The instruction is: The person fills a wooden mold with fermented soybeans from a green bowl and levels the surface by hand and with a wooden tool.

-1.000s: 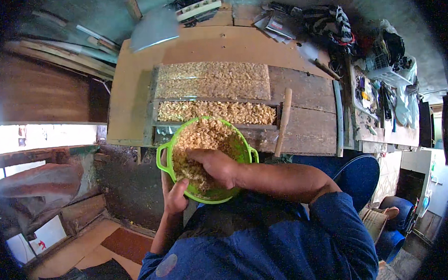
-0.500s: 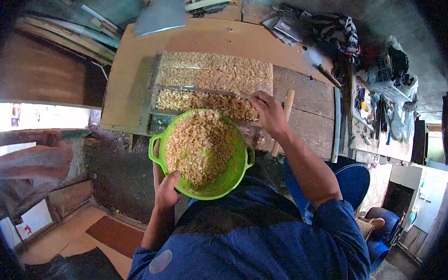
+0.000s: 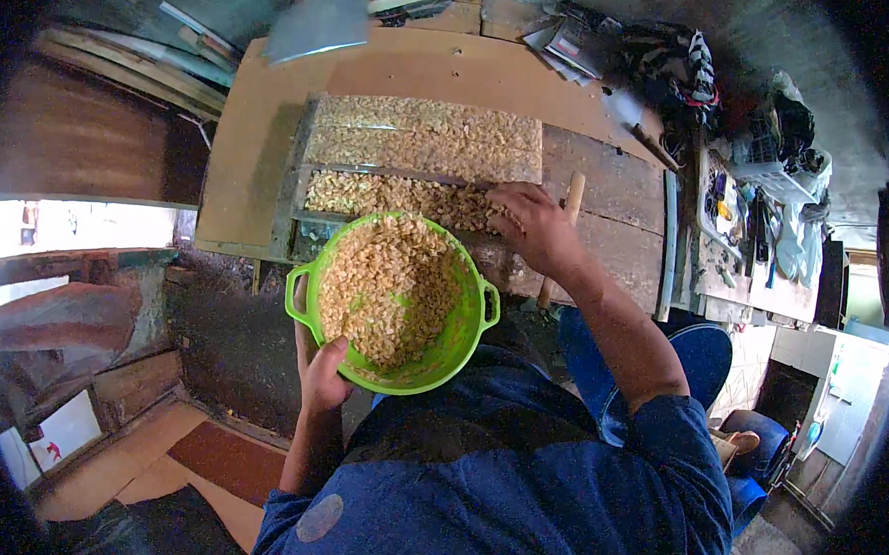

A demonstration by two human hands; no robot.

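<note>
My left hand point(image 3: 327, 374) grips the near-left rim of a light green two-handled plastic colander point(image 3: 434, 369), thumb over the edge. Pale, split soybeans point(image 3: 385, 280) are heaped in it, with its green wall bare at the lower right. Beyond its far rim, a row of loose soybeans point(image 3: 386, 196) lies in a long trough on the worktable. At that row's right end my right hand point(image 3: 536, 224) curls its fingers over soybeans; the fingertips are partly hidden. Behind the row sit flat slabs of beans point(image 3: 418, 135) under shiny clear film.
A wooden stick point(image 3: 574, 194) lies on the boards right of my right hand. The brown worktable point(image 3: 252, 177) carries a stack of clear plastic sheets point(image 3: 317, 30) at the back. A white basket point(image 3: 772, 176) and a tray of small tools point(image 3: 721, 211) stand at the right.
My right hand has shifted slightly left and its fingers have spread lower over the beans at the row's end. The colander has moved slightly left, still in my left hand.
</note>
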